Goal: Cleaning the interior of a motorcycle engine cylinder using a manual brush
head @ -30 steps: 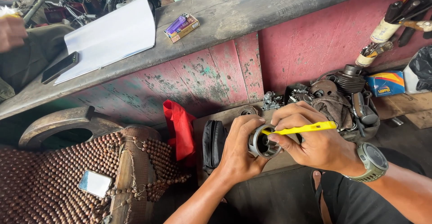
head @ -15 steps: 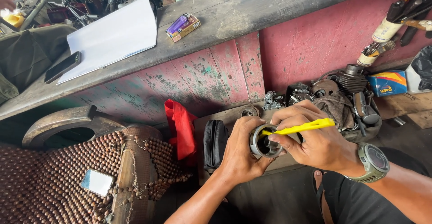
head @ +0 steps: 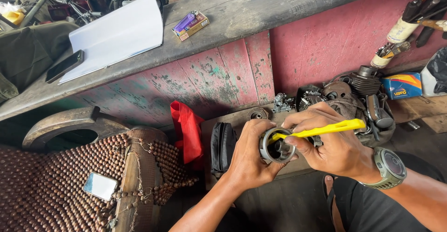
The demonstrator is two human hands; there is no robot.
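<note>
The left hand (head: 249, 155) is wrapped around a short round metal part (head: 275, 147), a dull grey ring-shaped housing with an open bore, held in the air just in front of a low wooden ledge (head: 242, 116) at the foot of a worn red-painted panel (head: 326, 41). The right hand (head: 330, 143), with a round grey-green watch (head: 390, 167) on its wrist, pinches a thin yellow plastic tool (head: 321, 130) between thumb and fingers; its tip sits inside the part's bore. Just left of the left hand stands a black fabric pouch (head: 221, 146), and beyond that hangs a red cloth (head: 188, 129). Behind the right hand lies a heap of greasy engine parts (head: 354, 90), close enough to crowd that side. A rough grey plank counter (head: 260, 8) runs above, carrying a white paper sheet (head: 116, 34), a dark phone (head: 64, 66) near its front edge and a purple lighter (head: 185, 22). A wooden-bead seat cover (head: 51, 180) fills the lower left.
</note>
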